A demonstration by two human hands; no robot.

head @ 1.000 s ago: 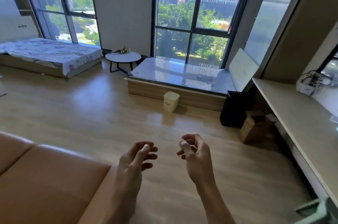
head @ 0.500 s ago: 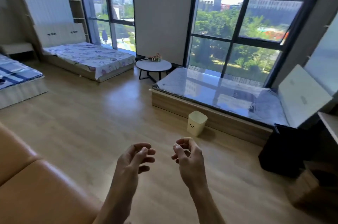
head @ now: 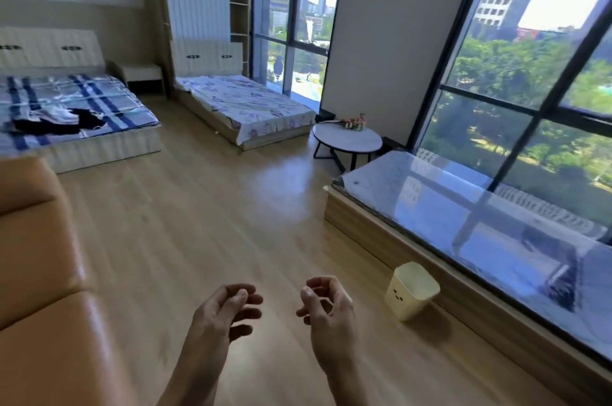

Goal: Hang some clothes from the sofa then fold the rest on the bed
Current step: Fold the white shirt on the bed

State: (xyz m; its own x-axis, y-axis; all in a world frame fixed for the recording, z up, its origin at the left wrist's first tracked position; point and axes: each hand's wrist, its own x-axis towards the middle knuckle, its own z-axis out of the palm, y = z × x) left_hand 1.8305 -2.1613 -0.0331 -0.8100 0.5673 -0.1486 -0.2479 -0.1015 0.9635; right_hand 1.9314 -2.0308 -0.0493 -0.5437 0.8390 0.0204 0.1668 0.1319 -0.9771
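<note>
The clothes [head: 56,122] lie in a loose heap of dark and pale pieces on the blue-checked bed [head: 109,140] in the upper left of the frame, well apart from both hands. From here it cannot be told what kind of garment each piece is. They look like thin, limp fabric, so they are probably light and soft, apt to sag and drag their neighbours along if lifted from the middle. The safer hold is likely a pinch at an edge, such as a collar, shoulder seam or waistband, with one piece peeled off at a time and two corners taken to spread it flat for folding. The tan sofa [head: 39,323] fills the lower left, with no clothing visible on the part in view. The left hand [head: 222,309] and right hand [head: 328,309] hover over the wooden floor [head: 205,223] at lower centre, each grip loosely curled with fingers apart and nothing held. A second bed with a floral sheet [head: 251,107] stands further back, and a pale bin [head: 412,291] sits at the lower right.
</note>
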